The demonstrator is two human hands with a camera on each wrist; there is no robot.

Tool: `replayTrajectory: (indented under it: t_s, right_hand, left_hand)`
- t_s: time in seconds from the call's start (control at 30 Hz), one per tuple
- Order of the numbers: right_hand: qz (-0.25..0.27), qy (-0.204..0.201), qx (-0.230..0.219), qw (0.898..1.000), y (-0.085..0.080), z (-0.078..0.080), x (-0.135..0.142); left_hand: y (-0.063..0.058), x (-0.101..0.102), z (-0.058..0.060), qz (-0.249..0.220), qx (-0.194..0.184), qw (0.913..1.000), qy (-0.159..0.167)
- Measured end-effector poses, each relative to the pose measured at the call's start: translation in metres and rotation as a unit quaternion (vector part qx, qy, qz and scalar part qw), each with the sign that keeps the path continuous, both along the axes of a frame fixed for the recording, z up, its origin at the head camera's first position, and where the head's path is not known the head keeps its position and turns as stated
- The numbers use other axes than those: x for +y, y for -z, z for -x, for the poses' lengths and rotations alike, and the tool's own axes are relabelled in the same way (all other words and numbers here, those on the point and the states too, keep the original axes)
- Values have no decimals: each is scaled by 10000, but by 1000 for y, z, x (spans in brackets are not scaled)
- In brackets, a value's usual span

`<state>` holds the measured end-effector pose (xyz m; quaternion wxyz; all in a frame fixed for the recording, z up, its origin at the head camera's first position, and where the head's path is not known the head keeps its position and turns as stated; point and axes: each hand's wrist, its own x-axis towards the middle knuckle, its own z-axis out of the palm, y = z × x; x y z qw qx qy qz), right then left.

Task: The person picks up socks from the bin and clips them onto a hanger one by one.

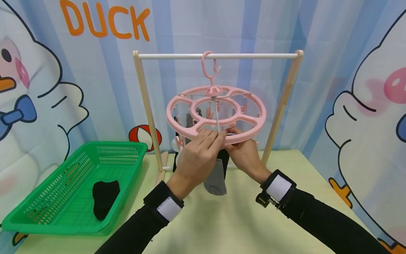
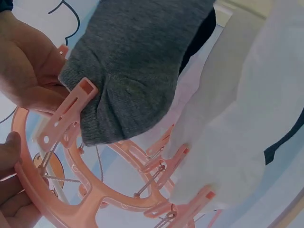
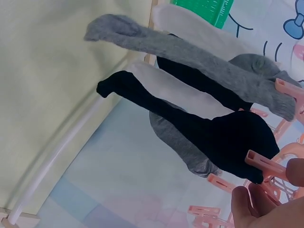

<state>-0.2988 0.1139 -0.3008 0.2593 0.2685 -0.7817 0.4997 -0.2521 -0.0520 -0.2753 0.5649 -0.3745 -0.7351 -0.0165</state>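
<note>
A pink round sock hanger point(image 1: 187, 132) hangs by its hook from a white rail. My left hand point(image 1: 201, 153) grips the front of the ring, with thumb and fingers on the rim in the left wrist view. To its right, my right hand point(image 1: 245, 155) pinches a pink clothes peg point(image 3: 266, 165) at the cuff of a black sock point(image 3: 190, 123). A grey sock point(image 2: 133, 71) hangs from a peg beside it. More white, grey and black socks hang from the hanger, partly hidden by the hands and ring.
At left, a green basket point(image 1: 127, 197) holds one black sock point(image 1: 105, 199). The white rail point(image 1: 253, 56) sits on a wooden-legged stand point(image 1: 283, 102) on the pale table point(image 1: 253, 218). A duck-print curtain point(image 1: 177, 28) stands behind.
</note>
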Motion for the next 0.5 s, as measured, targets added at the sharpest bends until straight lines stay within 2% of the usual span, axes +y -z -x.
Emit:
replayTrajectory:
  t_s: [0.27, 0.4, 0.5]
  right_hand:
    - [-72, -103, -32, 9999, 1, -1, 2]
    - [-393, -33, -33, 9992, 4, -3, 4]
    - [-694, 90, -256, 9972, 6, -7, 6]
  left_hand:
    - [-1, -2, 1, 5, -42, 10000, 41]
    - [0, -5, 3, 19, -24, 10000, -11]
    - [1, -9, 5, 31, 20, 10000, -88]
